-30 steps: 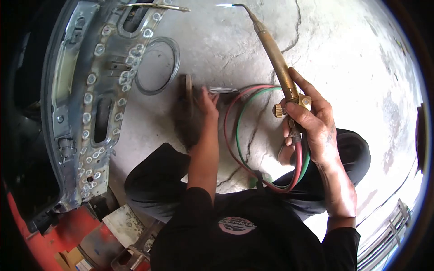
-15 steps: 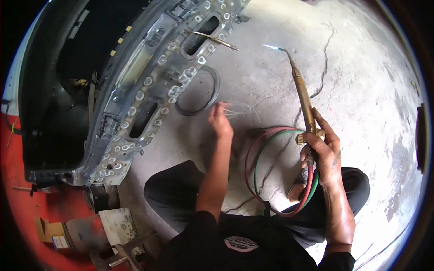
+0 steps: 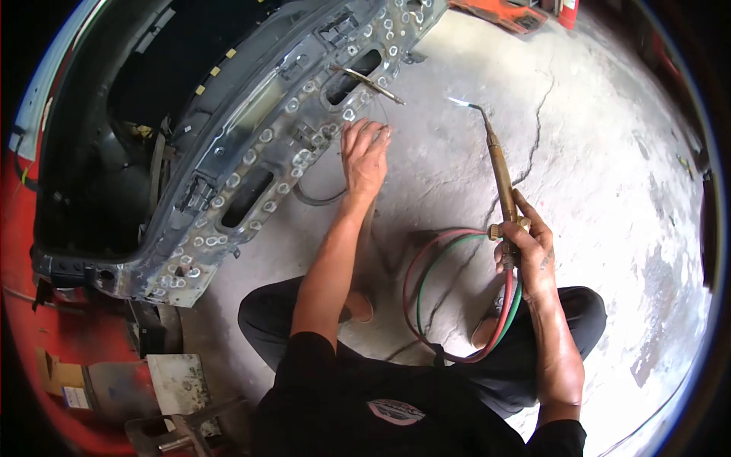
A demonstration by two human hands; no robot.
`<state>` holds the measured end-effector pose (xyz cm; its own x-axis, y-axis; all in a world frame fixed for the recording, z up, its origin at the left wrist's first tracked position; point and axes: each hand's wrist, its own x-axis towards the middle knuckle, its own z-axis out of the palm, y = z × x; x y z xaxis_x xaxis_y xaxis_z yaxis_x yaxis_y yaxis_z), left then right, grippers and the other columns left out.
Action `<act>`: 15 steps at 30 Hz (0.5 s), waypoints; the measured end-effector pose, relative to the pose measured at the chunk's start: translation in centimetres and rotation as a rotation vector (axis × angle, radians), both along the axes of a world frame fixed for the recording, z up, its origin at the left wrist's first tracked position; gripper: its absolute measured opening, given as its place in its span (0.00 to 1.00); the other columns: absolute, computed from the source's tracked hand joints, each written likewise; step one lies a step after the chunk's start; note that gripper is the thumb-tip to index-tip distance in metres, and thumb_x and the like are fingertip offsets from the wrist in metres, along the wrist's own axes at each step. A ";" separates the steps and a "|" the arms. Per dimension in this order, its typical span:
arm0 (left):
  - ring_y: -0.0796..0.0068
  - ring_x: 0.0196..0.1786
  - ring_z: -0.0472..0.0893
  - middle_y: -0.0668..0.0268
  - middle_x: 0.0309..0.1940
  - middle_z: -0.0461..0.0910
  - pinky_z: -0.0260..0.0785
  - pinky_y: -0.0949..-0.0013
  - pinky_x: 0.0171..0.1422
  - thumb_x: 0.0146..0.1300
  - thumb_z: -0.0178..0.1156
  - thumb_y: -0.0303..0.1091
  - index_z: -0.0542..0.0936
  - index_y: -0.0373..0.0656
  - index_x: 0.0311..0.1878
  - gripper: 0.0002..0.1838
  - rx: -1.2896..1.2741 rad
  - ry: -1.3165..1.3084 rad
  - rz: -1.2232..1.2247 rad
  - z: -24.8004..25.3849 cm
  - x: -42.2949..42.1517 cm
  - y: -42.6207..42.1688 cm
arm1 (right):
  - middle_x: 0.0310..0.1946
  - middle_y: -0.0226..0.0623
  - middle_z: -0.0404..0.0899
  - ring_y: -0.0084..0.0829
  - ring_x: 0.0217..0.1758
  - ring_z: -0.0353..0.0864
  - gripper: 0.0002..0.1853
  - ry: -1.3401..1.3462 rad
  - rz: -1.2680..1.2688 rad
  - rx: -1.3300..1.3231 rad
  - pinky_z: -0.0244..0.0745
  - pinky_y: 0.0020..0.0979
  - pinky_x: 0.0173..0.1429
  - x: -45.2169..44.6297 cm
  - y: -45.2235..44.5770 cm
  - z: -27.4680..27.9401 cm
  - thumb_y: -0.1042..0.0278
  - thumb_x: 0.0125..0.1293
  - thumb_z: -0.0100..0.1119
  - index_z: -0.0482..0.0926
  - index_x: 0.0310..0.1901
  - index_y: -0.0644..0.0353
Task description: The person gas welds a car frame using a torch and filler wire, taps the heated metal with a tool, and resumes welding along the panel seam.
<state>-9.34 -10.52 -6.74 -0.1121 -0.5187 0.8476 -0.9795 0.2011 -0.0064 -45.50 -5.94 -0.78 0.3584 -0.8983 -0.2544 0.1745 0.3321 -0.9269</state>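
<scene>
Head view. Near right: right hand [image 3: 534,255] closed round the valve end of the brass torch [image 3: 499,167], forearm angled far, index finger laid along it. Red hose [image 3: 509,305] and green hose [image 3: 520,301] loop left. Farther, left: left arm reaching far, wire coil [image 3: 320,201] partly behind it. Left hand [image 3: 365,160] back up, fingers half curled beside the metal panel [image 3: 285,160]; grip contents unclear. Beyond: slender metal tool [image 3: 375,85] across panel slot; torch flame [image 3: 458,101] pointing left.
</scene>
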 end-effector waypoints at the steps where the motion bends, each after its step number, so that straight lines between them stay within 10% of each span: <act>1: 0.53 0.64 0.80 0.63 0.51 0.85 0.67 0.39 0.79 0.66 0.72 0.28 0.89 0.41 0.52 0.12 0.019 -0.045 0.054 -0.3 0.7 -0.1 | 0.37 0.44 0.85 0.28 0.25 0.82 0.41 -0.003 0.000 -0.006 0.80 0.29 0.25 0.0 -0.1 -0.2 0.70 0.71 0.60 0.59 0.84 0.71; 8: 0.54 0.62 0.80 0.62 0.45 0.84 0.64 0.37 0.82 0.64 0.73 0.30 0.90 0.39 0.48 0.10 0.144 -0.097 0.100 -2.4 4.0 1.5 | 0.38 0.45 0.84 0.29 0.25 0.82 0.42 0.030 0.001 -0.032 0.80 0.29 0.25 0.4 -0.1 -0.2 0.66 0.69 0.60 0.61 0.83 0.72; 15: 0.49 0.48 0.83 0.56 0.38 0.84 0.77 0.48 0.62 0.69 0.70 0.31 0.89 0.37 0.41 0.06 0.577 0.065 -0.071 -1.9 2.8 3.0 | 0.38 0.44 0.85 0.28 0.26 0.83 0.42 0.030 0.046 -0.029 0.81 0.29 0.27 0.3 0.2 0.4 0.66 0.70 0.61 0.60 0.83 0.71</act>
<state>-6.52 -7.49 -8.63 -0.1210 -0.8917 0.4362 -0.9583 0.2195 0.1830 -45.23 -5.73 -0.34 0.3923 -0.8881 -0.2396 0.1311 0.3119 -0.9410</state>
